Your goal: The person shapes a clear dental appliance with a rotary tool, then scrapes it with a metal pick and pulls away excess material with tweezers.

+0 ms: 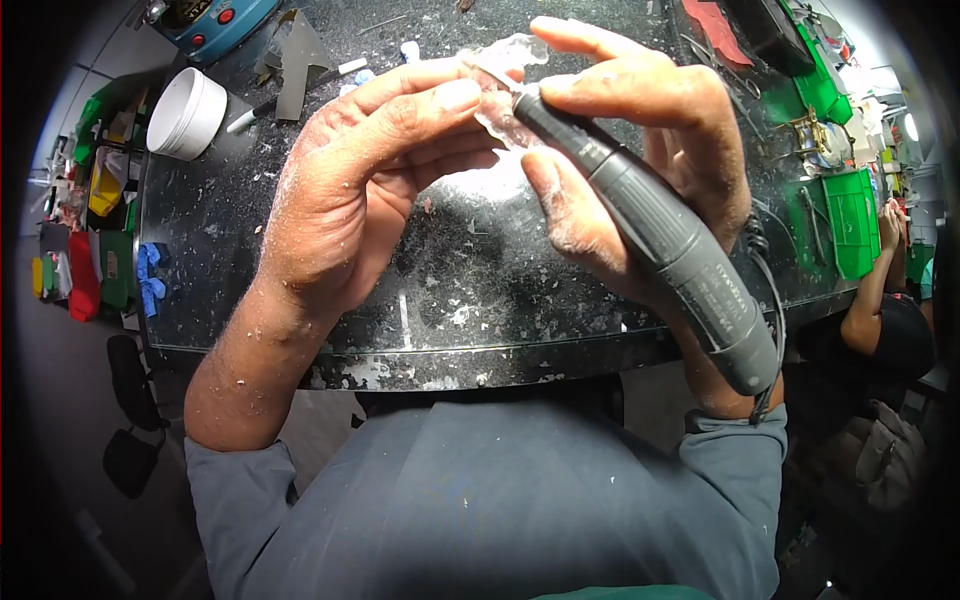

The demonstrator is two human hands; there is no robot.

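Note:
My left hand is closed, its thumb and fingers pinching a clear and pinkish translucent piece near the top centre. A black rotary handpiece with a cord at its lower end lies in my right hand, held between thumb and fingers. The thin tip of the tool points up and left and meets or nearly meets the translucent piece. Exactly where they touch is too small to tell. White dust and small flakes cover both hands.
A white round tub, a marker and a grey metal piece are at upper left, beside a blue device. Green bins and tools line the right. Debris litters the black table. Another person's arm shows far right.

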